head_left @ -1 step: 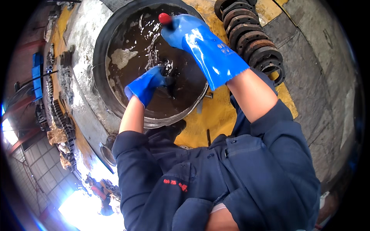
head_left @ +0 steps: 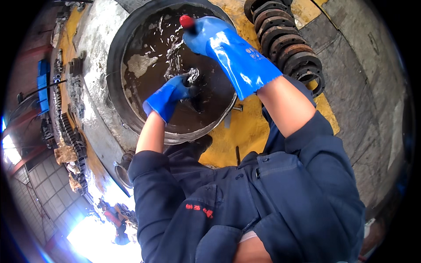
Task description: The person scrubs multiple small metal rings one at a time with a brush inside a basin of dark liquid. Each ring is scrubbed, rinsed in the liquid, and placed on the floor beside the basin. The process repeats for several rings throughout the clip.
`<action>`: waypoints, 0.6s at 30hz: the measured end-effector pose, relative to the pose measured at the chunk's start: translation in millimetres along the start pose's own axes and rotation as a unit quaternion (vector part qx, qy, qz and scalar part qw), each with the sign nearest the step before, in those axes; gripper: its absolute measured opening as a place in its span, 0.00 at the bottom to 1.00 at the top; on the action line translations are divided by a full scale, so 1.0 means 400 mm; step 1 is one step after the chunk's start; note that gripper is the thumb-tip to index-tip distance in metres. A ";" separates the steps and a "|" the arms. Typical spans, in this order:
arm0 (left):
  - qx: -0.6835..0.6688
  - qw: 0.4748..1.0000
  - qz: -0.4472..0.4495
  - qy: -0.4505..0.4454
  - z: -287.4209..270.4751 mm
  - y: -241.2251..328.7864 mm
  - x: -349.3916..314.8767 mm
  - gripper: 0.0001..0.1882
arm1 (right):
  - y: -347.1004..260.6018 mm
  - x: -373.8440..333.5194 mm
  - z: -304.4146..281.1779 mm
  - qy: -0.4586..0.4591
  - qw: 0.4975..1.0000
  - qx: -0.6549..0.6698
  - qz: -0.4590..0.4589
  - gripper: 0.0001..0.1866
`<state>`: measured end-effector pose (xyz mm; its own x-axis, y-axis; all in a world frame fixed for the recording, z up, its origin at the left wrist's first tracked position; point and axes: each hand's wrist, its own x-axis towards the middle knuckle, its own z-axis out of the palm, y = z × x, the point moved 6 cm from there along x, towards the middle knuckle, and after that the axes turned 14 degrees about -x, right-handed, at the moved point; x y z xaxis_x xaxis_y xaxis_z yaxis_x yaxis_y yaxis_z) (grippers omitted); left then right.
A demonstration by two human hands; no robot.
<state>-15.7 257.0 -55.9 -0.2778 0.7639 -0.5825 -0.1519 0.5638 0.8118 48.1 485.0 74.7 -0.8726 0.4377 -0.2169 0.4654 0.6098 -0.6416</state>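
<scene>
Upper centre: right hand [head_left: 209,37], grip closed around red-ended handle [head_left: 187,21]. Left hand [head_left: 174,90] at tub [head_left: 114,87]; can't tell its grip.

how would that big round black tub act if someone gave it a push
Probably heavy and slow to slide, since the tub holds a broad pool of dark liquid. That liquid would likely slosh, as it looks rippled near the left hand. Tipping seems unlikely, given how wide the tub is.

Rusty ring stack [head_left: 287,47] — on yel. sheet [head_left: 250,129]; blue obj. [head_left: 43,83] far L.
</scene>
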 end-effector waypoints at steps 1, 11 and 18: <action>0.083 0.995 -0.049 0.029 -0.017 -0.020 -0.017 0.25 | -0.005 0.003 0.014 0.006 1.000 -0.019 -0.006 0.20; 0.037 0.943 -0.035 0.328 -0.042 0.011 -0.314 0.17 | -0.085 -0.100 0.120 -0.124 0.953 0.275 -0.013 0.21; -0.048 0.917 0.031 0.396 -0.043 -0.023 -0.411 0.14 | -0.186 -0.167 0.265 -0.213 0.936 0.224 -0.169 0.23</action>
<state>15.1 120.8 33.2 -0.8844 0.3053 -0.3531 -0.1838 0.4676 0.8646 56.1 340.3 58.7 -0.9830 -0.0922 -0.1586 0.1265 0.2852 -0.9501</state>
